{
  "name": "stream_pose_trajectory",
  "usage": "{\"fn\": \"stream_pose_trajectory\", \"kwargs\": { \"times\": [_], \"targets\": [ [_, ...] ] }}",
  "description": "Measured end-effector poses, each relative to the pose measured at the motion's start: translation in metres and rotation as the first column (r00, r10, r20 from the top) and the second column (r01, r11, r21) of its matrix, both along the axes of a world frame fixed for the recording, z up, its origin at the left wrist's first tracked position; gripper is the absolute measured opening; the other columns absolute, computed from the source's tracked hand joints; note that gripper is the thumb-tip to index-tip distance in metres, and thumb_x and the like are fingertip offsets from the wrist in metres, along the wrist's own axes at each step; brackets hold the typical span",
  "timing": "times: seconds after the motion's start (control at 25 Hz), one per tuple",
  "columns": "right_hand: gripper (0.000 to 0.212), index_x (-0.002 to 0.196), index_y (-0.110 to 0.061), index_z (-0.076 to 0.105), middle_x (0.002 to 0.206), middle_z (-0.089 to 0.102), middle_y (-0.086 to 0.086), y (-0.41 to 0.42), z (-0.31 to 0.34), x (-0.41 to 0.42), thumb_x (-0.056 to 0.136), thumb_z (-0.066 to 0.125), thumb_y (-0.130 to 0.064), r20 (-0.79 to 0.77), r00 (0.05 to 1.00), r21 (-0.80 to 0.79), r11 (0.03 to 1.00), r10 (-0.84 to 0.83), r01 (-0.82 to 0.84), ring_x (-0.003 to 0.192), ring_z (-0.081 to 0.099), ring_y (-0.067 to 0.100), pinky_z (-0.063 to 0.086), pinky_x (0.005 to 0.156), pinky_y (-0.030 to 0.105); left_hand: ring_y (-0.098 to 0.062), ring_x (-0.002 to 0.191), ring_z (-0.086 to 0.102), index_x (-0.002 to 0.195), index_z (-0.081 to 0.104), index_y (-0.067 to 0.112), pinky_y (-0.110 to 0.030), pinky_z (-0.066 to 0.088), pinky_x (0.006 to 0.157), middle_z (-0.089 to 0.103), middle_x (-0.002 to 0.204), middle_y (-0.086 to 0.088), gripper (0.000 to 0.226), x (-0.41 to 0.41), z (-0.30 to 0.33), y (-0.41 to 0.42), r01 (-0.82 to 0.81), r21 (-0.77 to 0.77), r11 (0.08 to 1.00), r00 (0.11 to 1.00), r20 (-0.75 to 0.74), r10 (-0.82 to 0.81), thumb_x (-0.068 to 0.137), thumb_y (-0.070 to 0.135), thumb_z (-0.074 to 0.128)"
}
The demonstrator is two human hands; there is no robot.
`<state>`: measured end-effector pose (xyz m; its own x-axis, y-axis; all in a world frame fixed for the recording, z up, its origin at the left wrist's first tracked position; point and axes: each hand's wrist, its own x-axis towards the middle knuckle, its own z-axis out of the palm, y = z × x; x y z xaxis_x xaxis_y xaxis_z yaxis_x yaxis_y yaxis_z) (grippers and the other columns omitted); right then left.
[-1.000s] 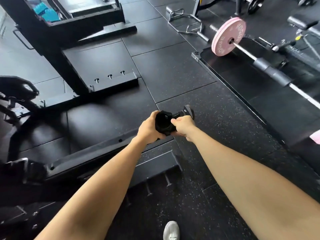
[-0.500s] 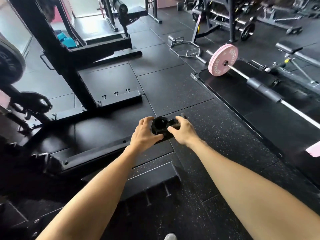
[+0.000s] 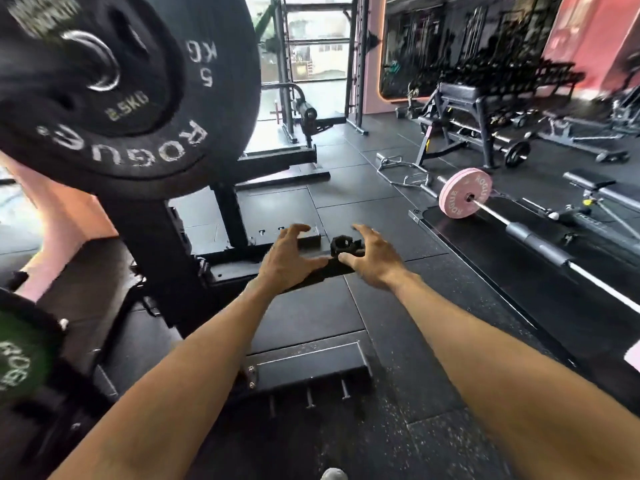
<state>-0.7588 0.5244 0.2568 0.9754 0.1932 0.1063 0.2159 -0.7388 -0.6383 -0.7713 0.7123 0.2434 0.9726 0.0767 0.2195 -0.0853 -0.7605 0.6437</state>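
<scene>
The black barbell collar (image 3: 346,244) sits on the dark base rail (image 3: 242,268) of a rack, in the gap between the two hands. The left hand (image 3: 289,259) hovers just beside it with fingers spread and thumb pointing toward it. Its grip is slack and clasps nothing. The right hand (image 3: 374,259) brackets the collar, with curved fingers above it and the thumb below. This grip is also loose rather than clenched. Whether any fingertip actually touches the collar cannot be told.

There is no raised surface here, and everything rests on the black speckled rubber floor (image 3: 433,427). Large black weight plates (image 3: 114,98) loaded on a bar fill the upper left, and a green plate (image 3: 17,358) is blurred at the left edge. To the right a barbell with a pink plate (image 3: 465,197) lies on a platform, well apart from the hands. A bench (image 3: 460,95) and racks of dumbbells stand further back against pink walls.
</scene>
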Motion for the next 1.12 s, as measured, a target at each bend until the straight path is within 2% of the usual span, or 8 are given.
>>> {"fn": "stream_pose_trajectory", "kwargs": {
  "times": [0.12, 0.28, 0.44, 0.56, 0.8, 0.96, 1.12],
  "targets": [
    [0.07, 0.145, -0.028, 0.033, 0.146, 0.042, 0.003, 0.005, 0.032, -0.062, 0.083, 0.063, -0.042, 0.046, 0.996, 0.015, 0.997, 0.072, -0.073, 0.129, 0.046, 0.027, 0.038, 0.108, 0.045, -0.018, 0.126, 0.047, 0.136, 0.044, 0.025, -0.034, 0.041, 0.102, 0.046, 0.14, 0.0, 0.072, -0.07, 0.035, 0.009, -0.028, -0.01, 1.0, 0.997, 0.073, 0.029, 0.075, 0.042, 0.079],
    [0.07, 0.146, -0.033, 0.029, 0.151, 0.035, -0.003, 0.03, 0.079, -0.12, 0.084, 0.062, -0.045, 0.115, 0.979, 0.049, 0.984, 0.166, -0.173, 0.134, 0.041, 0.022, 0.034, 0.11, 0.046, -0.016, 0.124, 0.049, 0.134, 0.045, 0.027, -0.03, 0.041, 0.101, 0.046, 0.138, 0.002, 0.07, -0.136, 0.082, 0.033, -0.11, -0.026, 0.994, 0.986, 0.125, 0.113, 0.074, 0.041, 0.079],
    [0.072, 0.147, -0.033, 0.028, 0.153, 0.034, -0.002, 0.062, 0.127, -0.157, 0.085, 0.063, -0.041, 0.206, 0.953, 0.078, 0.967, 0.221, -0.241, 0.137, 0.038, 0.021, 0.034, 0.111, 0.044, -0.014, 0.124, 0.047, 0.135, 0.047, 0.023, -0.023, 0.035, 0.097, 0.046, 0.137, 0.002, 0.068, -0.187, 0.129, 0.06, -0.172, -0.018, 0.985, 0.968, 0.183, 0.173, 0.076, 0.036, 0.078],
    [0.071, 0.147, -0.03, 0.03, 0.151, 0.037, -0.002, 0.087, 0.162, -0.18, 0.086, 0.064, -0.038, 0.279, 0.93, 0.088, 0.958, 0.24, -0.274, 0.135, 0.04, 0.022, 0.036, 0.109, 0.041, -0.016, 0.118, 0.052, 0.131, 0.049, 0.023, -0.031, 0.042, 0.1, 0.051, 0.131, 0.0, 0.068, -0.224, 0.159, 0.09, -0.226, 0.0, 0.974, 0.952, 0.213, 0.221, 0.071, 0.037, 0.079],
    [0.068, 0.147, -0.025, 0.031, 0.147, 0.042, 0.005, 0.138, 0.202, -0.214, 0.087, 0.063, -0.035, 0.326, 0.917, 0.122, 0.951, 0.232, -0.284, 0.132, 0.045, 0.025, 0.038, 0.108, 0.044, -0.017, 0.098, 0.061, 0.112, 0.059, 0.026, -0.037, 0.052, 0.091, 0.06, 0.111, 0.001, 0.059, -0.285, 0.194, 0.166, -0.325, 0.032, 0.945, 0.924, 0.223, 0.311, 0.056, 0.044, 0.065],
    [0.065, 0.146, -0.023, 0.032, 0.143, 0.045, 0.008, 0.164, 0.217, -0.228, 0.089, 0.059, -0.037, 0.334, 0.928, 0.128, 0.968, 0.162, -0.215, 0.13, 0.047, 0.026, 0.041, 0.105, 0.044, -0.018, 0.093, 0.057, 0.106, 0.055, 0.021, -0.03, 0.045, 0.079, 0.058, 0.105, -0.001, 0.035, -0.301, 0.225, 0.194, -0.332, 0.008, 0.943, 0.909, 0.268, 0.318, 0.074, 0.024, 0.068],
    [0.06, 0.141, -0.022, 0.038, 0.135, 0.053, 0.006, 0.181, 0.232, -0.213, 0.088, 0.057, -0.04, 0.34, 0.935, 0.116, 0.982, 0.101, -0.148, 0.123, 0.053, 0.028, 0.045, 0.1, 0.046, -0.023, 0.096, 0.059, 0.114, 0.054, 0.016, -0.036, 0.049, 0.084, 0.063, 0.109, -0.006, 0.034, -0.285, 0.246, 0.212, -0.358, -0.066, 0.932, 0.88, 0.31, 0.36, 0.082, 0.022, 0.064]
  ]
}}
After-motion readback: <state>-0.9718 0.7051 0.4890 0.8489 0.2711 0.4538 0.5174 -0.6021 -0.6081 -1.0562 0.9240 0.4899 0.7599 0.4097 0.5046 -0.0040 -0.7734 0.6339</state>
